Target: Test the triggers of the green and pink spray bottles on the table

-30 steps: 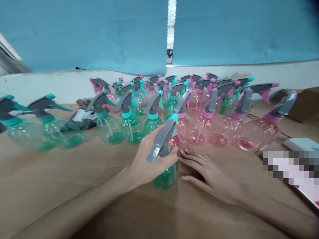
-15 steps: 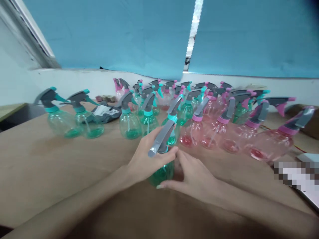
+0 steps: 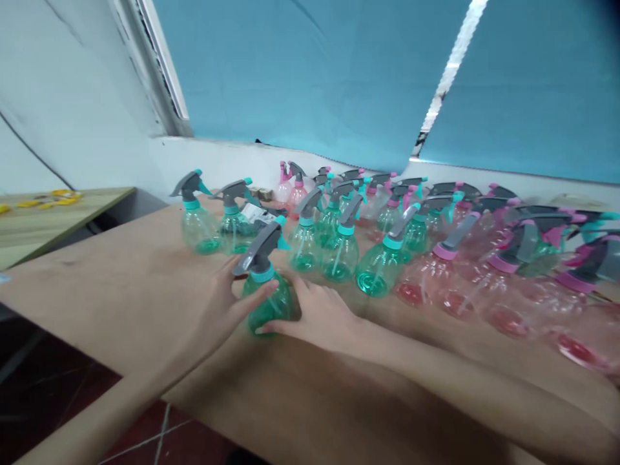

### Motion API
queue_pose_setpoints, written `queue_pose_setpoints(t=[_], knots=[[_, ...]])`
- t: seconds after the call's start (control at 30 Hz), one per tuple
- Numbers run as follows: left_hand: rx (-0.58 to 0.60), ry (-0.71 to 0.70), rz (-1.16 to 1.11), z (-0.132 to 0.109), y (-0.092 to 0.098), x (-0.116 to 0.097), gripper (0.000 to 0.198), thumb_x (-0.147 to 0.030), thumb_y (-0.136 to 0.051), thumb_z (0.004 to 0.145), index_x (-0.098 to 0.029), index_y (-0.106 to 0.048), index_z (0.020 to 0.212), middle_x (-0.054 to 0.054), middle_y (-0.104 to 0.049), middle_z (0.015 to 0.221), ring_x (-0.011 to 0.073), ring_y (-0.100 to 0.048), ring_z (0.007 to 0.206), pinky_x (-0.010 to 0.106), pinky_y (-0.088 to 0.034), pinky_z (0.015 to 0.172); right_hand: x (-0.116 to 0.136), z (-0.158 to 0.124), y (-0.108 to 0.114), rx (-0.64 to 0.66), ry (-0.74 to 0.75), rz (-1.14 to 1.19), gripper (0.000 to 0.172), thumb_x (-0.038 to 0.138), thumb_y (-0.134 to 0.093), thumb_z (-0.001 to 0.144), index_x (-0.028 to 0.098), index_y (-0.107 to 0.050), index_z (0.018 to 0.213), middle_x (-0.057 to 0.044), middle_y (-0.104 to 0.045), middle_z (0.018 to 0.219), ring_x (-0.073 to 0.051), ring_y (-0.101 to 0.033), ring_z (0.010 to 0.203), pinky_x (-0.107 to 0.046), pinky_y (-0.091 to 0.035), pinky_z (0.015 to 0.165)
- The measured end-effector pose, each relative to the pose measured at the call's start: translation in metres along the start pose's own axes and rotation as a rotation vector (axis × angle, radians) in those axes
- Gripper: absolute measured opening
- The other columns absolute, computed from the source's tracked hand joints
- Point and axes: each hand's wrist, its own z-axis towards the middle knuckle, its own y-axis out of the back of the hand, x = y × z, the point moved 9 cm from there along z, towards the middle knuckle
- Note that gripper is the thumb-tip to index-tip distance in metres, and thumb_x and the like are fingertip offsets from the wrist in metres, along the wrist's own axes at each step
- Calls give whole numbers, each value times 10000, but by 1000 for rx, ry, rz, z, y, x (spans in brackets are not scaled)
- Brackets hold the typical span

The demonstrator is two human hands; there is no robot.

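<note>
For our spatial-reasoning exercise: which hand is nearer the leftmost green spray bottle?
Left. The left hand is in front of the leftmost green spray bottle, slightly to its right; the right hand is farther right, beyond the held green bottle.

Slid the green spray bottle point(image 3: 266, 300) leftward — clasped from both sides now.
Lifted the right hand point(image 3: 320, 316) off the desk point(image 3: 121, 271), where it lay flat a second ago, and cupped it round the bottle's belly opposite the left hand point(image 3: 220, 310). Carried the bottle away from the pink bottles point(image 3: 436, 284), nearer the two green bottles point(image 3: 198, 226) at the left. Swung the view left too — side table point(image 3: 48, 219) newly in sight.
</note>
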Motion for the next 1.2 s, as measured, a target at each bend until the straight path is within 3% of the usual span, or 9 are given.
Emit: queue_pose_setpoints(t=[0.1,0.17,0.23,0.3,0.43,0.63,0.9,1.07,1.2], knots=[[-32,16,13,13,11,20,426,-546,-656,749,-195,-619,988,74,-693,968,289,-663,892,401,-533,740,6,14,8,-60,7,-122,784,691,-587,769,159,-485,1337,-140,-656,1226,-346,-632,1082,-481,-505,864],[-50,1,9,24,15,32,429,-555,-656,748,-191,-623,973,78,-690,977,276,-669,870,403,-537,754,4,19,24,-157,-15,-247,587,621,-533,857,186,-562,1249,-101,-690,1159,-311,-657,1026,-438,-509,853],[-59,-17,47,36,16,40,413,-540,-639,769,-190,-623,987,82,-689,976,271,-672,868,397,-539,758,-2,22,40,-231,-56,-301,455,522,-491,921,194,-572,1226,-98,-676,1180,-315,-655,1016,-444,-504,840],[-48,-4,121,47,14,46,410,-524,-644,773,-174,-625,987,94,-689,934,285,-674,851,400,-539,734,-10,25,53,-277,-108,-335,431,467,-477,939,171,-560,1240,-129,-649,1216,-342,-654,996,-475,-503,812],[-34,-8,167,65,7,44,379,-475,-660,788,-174,-629,1017,95,-692,927,298,-664,883,405,-530,750,-23,30,64,-312,-205,-380,493,433,-514,923,96,-531,1282,-207,-622,1219,-389,-658,951,-514,-501,765],[4,-43,196,86,-9,41,331,-383,-656,818,-140,-625,1042,103,-694,931,283,-664,882,382,-526,760,-32,45,62,-293,-271,-346,628,410,-561,895,15,-434,1367,-256,-628,1189,-399,-635,1023,-495,-493,803],[-12,-76,191,101,-19,42,327,-333,-632,849,-134,-606,1107,123,-694,1034,272,-656,958,368,-513,817,-46,65,58,-264,-331,-208,796,410,-601,852,-6,-287,1454,-250,-658,1093,-362,-648,1004,-428,-504,784],[-22,-86,177,106,-23,45,348,-333,-642,843,-146,-606,1133,115,-695,1050,264,-655,960,366,-513,829,-56,76,50,-244,-361,-110,787,428,-609,843,30,-300,1448,-192,-693,970,-318,-687,867,-392,-520,701],[-12,-90,165,111,-26,48,373,-332,-641,839,-138,-602,1155,111,-699,1028,271,-658,966,356,-523,815,-62,82,46,-239,-384,-53,796,406,-647,822,-11,-316,1414,-189,-693,903,-300,-699,784,-374,-525,656]])
